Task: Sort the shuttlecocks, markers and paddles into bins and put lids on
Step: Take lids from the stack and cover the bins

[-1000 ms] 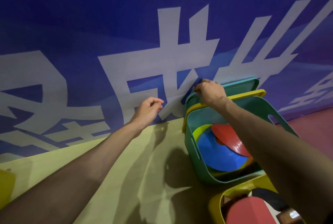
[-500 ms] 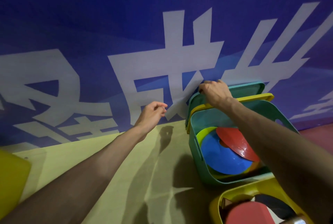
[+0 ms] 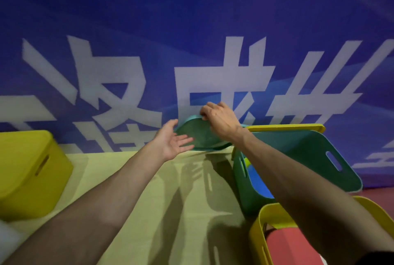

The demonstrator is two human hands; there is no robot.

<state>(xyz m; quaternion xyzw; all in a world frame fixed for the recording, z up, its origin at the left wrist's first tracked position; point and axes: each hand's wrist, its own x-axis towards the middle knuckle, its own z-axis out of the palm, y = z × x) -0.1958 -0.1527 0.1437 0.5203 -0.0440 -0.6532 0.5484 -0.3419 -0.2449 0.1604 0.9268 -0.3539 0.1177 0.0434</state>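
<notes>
My right hand grips the top edge of a teal lid and holds it tilted up in front of the blue banner. My left hand is spread open, its palm up and its fingers against the lid's left side. The open teal bin stands to the right with blue and yellow-green marker discs inside, partly hidden by my right forearm. A yellow lid leans behind that bin. At the lower right an open yellow bin holds a red paddle.
A yellow bin with its lid on stands at the left. The yellow-green table runs up to a blue banner wall with white characters. Red floor shows at the right.
My right hand has pulled the teal lid out from behind the teal bin, up and to the left. My left hand has opened and moved in against the lid. The view has shifted left.
</notes>
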